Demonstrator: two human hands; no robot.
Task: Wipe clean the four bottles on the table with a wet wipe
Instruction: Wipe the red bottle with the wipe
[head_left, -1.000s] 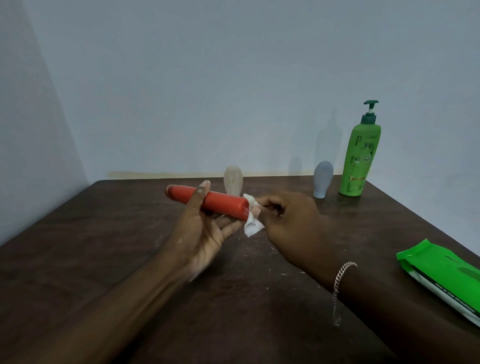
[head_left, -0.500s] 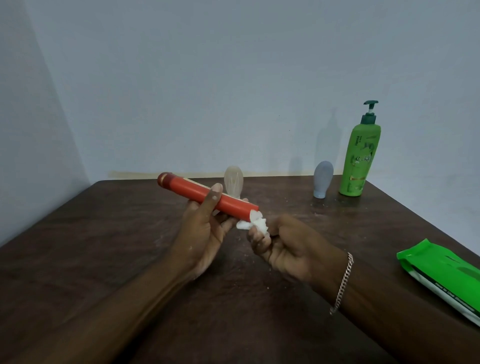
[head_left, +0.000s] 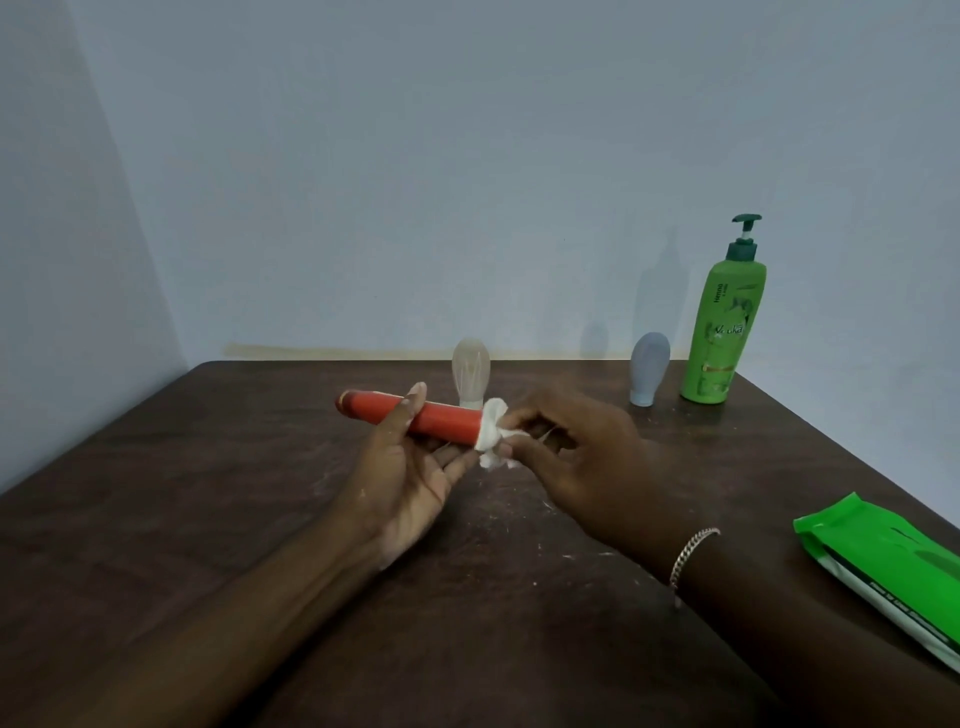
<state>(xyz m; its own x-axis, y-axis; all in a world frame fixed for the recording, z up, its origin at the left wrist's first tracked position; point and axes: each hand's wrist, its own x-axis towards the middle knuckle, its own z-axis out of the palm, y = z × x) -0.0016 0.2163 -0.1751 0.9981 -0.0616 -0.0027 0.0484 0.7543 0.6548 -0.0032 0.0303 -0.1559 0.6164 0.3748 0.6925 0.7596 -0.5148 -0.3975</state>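
Since half a second ago the right hand (head_left: 576, 467) has risen from below the red bottle (head_left: 431, 420) to its 3 o'clock end, and the bottle's cap end at 9 o'clock has dropped lower, so it lies flatter. The right hand's grip pinches the white wet wipe (head_left: 493, 434), which is bunched round that end of the bottle. The left hand (head_left: 410, 478) holds the bottle above the middle of the brown surface (head_left: 208, 493), fingers under it and thumb curled over the top.

Upright at 12 o'clock stands a clear bottle (head_left: 470, 376). At 1 o'clock stand a grey bottle (head_left: 648, 366) and, just beside it, a green pump bottle (head_left: 724, 332). A green wipes pack (head_left: 883, 566) lies at 4 o'clock.
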